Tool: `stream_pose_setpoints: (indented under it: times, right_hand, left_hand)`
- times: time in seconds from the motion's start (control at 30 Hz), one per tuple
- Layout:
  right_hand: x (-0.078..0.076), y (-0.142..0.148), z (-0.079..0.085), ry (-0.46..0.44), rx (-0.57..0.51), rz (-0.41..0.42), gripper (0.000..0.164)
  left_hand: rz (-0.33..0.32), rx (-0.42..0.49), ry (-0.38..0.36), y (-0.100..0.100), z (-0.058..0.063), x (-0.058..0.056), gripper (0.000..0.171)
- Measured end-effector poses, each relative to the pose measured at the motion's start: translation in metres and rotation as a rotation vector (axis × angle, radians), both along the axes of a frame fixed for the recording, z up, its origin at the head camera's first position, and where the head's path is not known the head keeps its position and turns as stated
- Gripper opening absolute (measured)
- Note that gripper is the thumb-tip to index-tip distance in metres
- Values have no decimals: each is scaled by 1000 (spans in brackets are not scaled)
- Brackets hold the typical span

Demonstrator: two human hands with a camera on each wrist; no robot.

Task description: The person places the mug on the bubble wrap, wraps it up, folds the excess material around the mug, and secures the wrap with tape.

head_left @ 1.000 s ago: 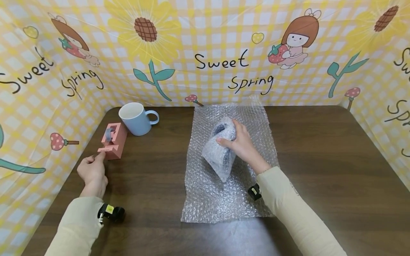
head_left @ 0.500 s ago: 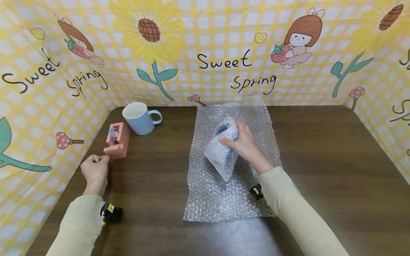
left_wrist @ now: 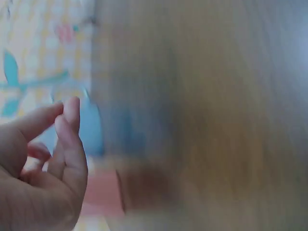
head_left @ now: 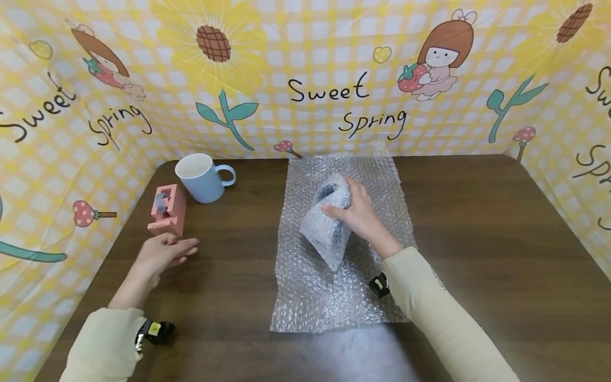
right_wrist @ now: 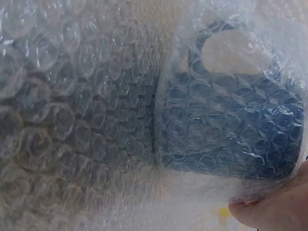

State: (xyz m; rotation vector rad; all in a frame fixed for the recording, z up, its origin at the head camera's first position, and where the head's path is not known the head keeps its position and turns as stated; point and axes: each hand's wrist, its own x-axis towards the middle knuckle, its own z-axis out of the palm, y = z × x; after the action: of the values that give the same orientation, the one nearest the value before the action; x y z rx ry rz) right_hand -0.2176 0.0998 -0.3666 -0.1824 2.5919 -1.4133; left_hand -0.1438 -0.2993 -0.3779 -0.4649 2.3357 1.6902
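Observation:
In the head view my right hand [head_left: 355, 209] grips a bubble-wrapped mug [head_left: 324, 228], which leans over a spread sheet of bubble wrap [head_left: 296, 297]. Through the wrap, the right wrist view shows the blue mug [right_wrist: 226, 120] with its looped handle. My left hand [head_left: 159, 257] is just in front of a pink tape dispenser [head_left: 167, 212] holding a roll of tape [head_left: 162, 202]. Thumb and index fingertip meet in the left wrist view, where my left hand [left_wrist: 48, 178] pinches what looks like a bit of clear tape, hardly visible.
A light blue mug [head_left: 202, 180] stands upright behind the dispenser, handle to the right. Dark wooden tabletop [head_left: 477, 239] extends on both sides of the bubble wrap. A yellow checked cloth [head_left: 267, 69] with printed flowers borders the table at the back and sides.
My left hand has come away from the dispenser's front edge and moved to the right, fingers turned rightward. The right hand keeps its hold on the wrapped mug in the same place.

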Motion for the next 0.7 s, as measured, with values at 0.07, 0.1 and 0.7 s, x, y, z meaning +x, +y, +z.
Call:
stream_pose_setpoints:
  times: [0.07, 0.1, 0.7]
  right_hand:
    - [0, 0, 0, 1, -1, -1, 96]
    - [0, 0, 1, -2, -2, -5, 96]
    - [-2, 4, 6, -52, 8, 50, 92]
  left_hand:
    - [-85, 12, 37, 20, 6, -3, 34]
    - [-124, 24, 60, 32, 10, -5, 37]
    - [-474, -219, 663, 216, 32, -49, 25]
